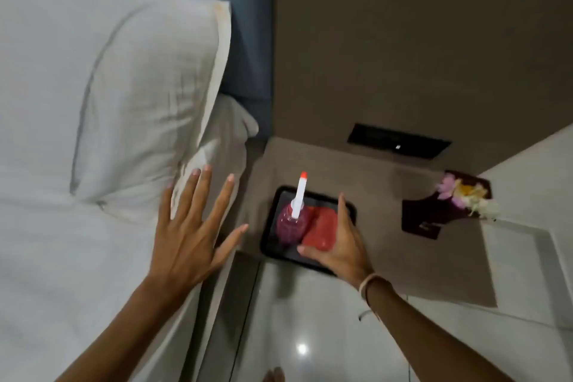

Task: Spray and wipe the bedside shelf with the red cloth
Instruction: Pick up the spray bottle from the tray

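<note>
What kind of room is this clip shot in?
Probably a hotel bedroom: a bed with a white pillow, a built-in bedside shelf under a wall socket panel, and a small flower arrangement on a dark card.

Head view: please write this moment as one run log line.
right hand: on red cloth | left hand: open, empty | spray bottle: upright, black tray

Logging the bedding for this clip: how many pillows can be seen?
1. The pillow lies on the bed at the left, against the blue headboard. More may lie beyond the left edge of the picture.
</note>
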